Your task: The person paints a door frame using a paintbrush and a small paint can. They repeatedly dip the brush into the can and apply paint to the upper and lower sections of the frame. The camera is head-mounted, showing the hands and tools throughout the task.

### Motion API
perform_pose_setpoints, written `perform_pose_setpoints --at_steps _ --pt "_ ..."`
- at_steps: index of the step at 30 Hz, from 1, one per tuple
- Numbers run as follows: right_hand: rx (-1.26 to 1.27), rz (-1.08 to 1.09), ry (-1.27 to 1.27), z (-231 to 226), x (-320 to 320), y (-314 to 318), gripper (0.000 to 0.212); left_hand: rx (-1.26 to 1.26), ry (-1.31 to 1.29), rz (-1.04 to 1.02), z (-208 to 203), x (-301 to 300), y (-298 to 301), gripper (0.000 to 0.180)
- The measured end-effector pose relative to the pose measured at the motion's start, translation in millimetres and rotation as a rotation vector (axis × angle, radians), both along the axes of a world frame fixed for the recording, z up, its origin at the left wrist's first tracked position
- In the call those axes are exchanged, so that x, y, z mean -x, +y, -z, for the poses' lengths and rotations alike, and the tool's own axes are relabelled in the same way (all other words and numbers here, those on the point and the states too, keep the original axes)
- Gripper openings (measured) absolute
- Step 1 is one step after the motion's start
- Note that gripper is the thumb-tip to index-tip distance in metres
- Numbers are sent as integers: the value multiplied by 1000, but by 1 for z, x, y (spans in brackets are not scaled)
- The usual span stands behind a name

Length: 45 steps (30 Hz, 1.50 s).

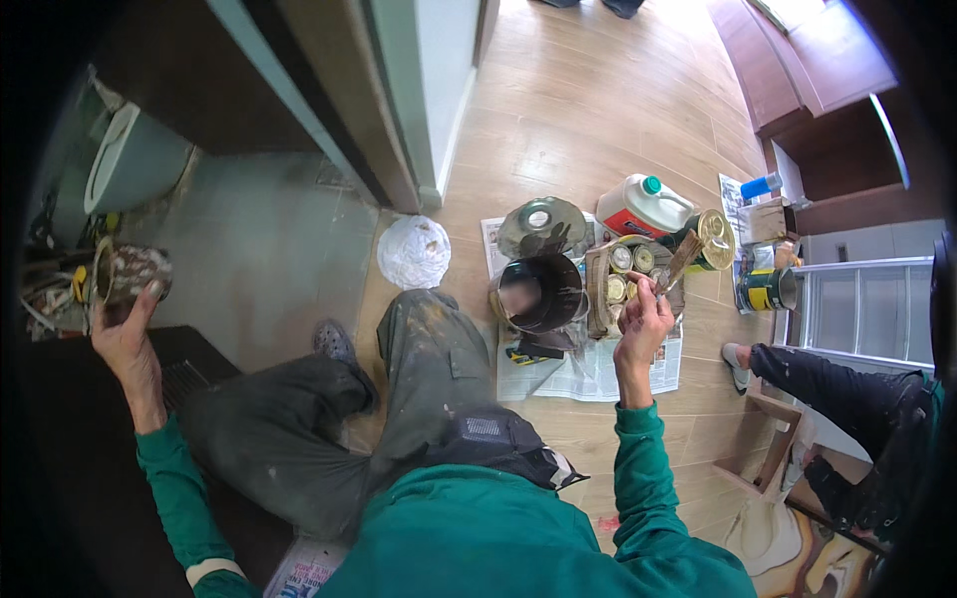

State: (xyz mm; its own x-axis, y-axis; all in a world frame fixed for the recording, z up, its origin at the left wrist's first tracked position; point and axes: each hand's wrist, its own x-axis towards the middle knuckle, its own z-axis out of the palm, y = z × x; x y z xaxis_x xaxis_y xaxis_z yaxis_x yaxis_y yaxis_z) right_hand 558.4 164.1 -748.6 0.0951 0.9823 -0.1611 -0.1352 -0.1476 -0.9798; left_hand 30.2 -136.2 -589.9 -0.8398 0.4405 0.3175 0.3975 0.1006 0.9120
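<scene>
Out at the far left, my left hand (pixel 132 349) is closed round a small paint-splattered can (pixel 140 272), held over the dark surface beside the grey floor. My right hand (pixel 641 329) pinches a paintbrush (pixel 684 256) with a brown end, raised above the newspaper (pixel 633 369). Below and left of the brush stands a dark open bucket (pixel 543 299). Between the bucket and my right hand, a tray (pixel 596 284) holds several small tins. A white jug (pixel 643 207) with a green cap and a larger tin (pixel 716 239) stand behind them.
A round white wrapped bundle (pixel 414 253) lies by the door frame (pixel 384 110). At right are a ladder (pixel 867 314), a yellow-and-green tin (pixel 770 291), a wooden box frame (pixel 763 448) and another person's leg (pixel 827 384). A white basin-like fixture (pixel 130 159) stands at far left.
</scene>
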Motion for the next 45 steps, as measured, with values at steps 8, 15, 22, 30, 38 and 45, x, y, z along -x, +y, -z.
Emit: perform_pose_setpoints --at_steps 8,15,22,30,38,45 --pt "202 -73 -313 88 -51 -2 17 -9 57 56 4 -19 22 53" --pt "220 34 -207 143 -43 -60 25 -75 18 147 7 -73 47 54" --pt "395 228 -529 201 -86 -80 27 -43 -44 322 7 -112 63 61" --pt "403 142 -904 269 -63 -25 32 31 -98 394 36 -152 84 66" --pt "373 185 -965 304 -53 -5 39 215 -98 452 54 -172 100 67" --pt "344 174 -1023 270 -75 -3 35 164 -76 514 60 -173 97 67"
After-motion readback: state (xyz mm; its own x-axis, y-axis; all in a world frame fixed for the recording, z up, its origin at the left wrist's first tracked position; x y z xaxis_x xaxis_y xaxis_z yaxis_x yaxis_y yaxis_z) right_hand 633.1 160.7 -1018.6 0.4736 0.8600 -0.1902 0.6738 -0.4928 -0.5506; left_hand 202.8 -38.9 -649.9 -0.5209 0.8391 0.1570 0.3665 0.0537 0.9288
